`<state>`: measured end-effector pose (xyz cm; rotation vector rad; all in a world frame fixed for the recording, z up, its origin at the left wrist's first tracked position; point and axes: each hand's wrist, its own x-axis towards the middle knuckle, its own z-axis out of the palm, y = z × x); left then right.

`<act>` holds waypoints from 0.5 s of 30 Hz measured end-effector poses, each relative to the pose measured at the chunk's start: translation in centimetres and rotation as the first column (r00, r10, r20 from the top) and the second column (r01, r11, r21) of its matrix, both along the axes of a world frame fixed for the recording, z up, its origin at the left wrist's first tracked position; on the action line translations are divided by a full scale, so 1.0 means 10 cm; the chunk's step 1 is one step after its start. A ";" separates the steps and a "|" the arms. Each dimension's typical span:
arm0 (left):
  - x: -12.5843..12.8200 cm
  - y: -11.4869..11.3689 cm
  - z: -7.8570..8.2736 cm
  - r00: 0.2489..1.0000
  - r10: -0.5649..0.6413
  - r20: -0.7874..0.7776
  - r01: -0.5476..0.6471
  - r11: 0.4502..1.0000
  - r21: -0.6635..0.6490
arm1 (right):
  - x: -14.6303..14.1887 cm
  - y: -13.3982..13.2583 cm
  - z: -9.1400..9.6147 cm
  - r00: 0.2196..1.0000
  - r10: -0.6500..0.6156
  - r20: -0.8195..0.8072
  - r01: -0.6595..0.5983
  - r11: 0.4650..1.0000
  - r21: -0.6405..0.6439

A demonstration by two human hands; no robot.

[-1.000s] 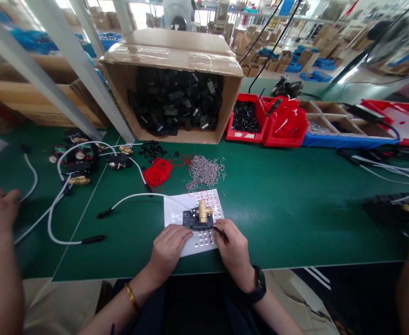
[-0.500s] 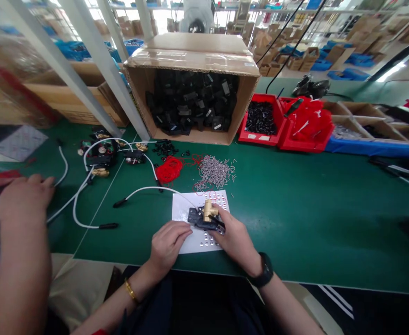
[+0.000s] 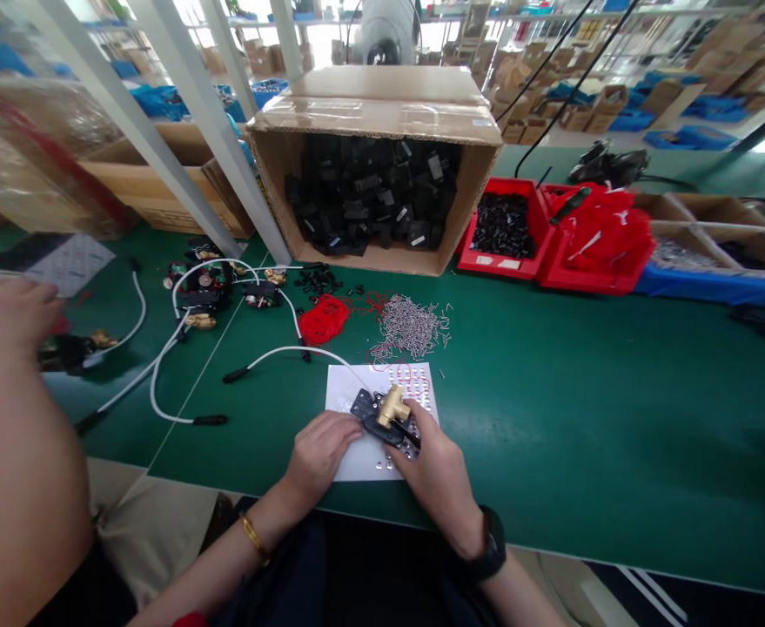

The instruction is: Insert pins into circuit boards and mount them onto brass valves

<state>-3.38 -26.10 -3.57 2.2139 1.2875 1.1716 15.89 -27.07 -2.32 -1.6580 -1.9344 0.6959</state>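
A black plastic housing (image 3: pixel 382 428) with a brass tee fitting (image 3: pixel 393 406) on top sits over the white sheet (image 3: pixel 346 383), tilted slightly down to the right. My right hand (image 3: pixel 439 466) grips its right end between thumb and fingers. My left hand (image 3: pixel 320 453) has its fingers curled and pressed together at the housing's left lower edge; its fingertips are partly hidden. From the housing a white cable (image 3: pixel 300 349) curves left to a black plug (image 3: pixel 235 374). Rows of small shiny metal pieces (image 3: pixel 414 374) lie on the sheet.
Behind the sheet lie a pile of small metal pins (image 3: pixel 412 324) and a red wire bundle (image 3: pixel 325 320). A cardboard box (image 3: pixel 479 139) of black housings stands at the back, beside red bins (image 3: pixel 513 268). Wired assemblies (image 3: pixel 203 296) and another person's arm (image 3: pixel 16 418) are at left.
The housing and brass fitting have turned a little clockwise in my hands. The other person's arm has moved up, uncovering an assembly with a brass fitting. The whole view has shifted slightly.
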 end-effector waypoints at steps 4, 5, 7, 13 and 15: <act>0.05 0.04 0.05 0.988 0.118 0.100 -0.094 0.973 -0.213 | 0.01 0.00 0.01 1.000 0.013 0.000 -0.013 1.000 -0.005; 0.05 0.04 0.06 0.985 0.138 0.106 -0.109 0.964 -0.241 | 0.01 0.00 0.01 1.000 0.015 0.001 -0.015 1.000 -0.009; 0.07 0.06 0.06 0.978 0.171 0.118 -0.128 0.943 -0.307 | 0.01 0.01 0.02 1.000 0.018 0.001 -0.017 1.000 -0.014; 0.05 0.15 0.04 0.983 0.180 0.030 -0.147 0.878 -0.456 | 0.03 -0.02 -0.11 0.998 -0.006 -0.062 0.006 1.000 -0.003; 0.03 0.16 0.11 0.987 0.156 -0.023 -0.149 0.874 -0.462 | -0.02 -0.02 -0.15 0.991 -0.027 -0.133 0.030 0.999 0.020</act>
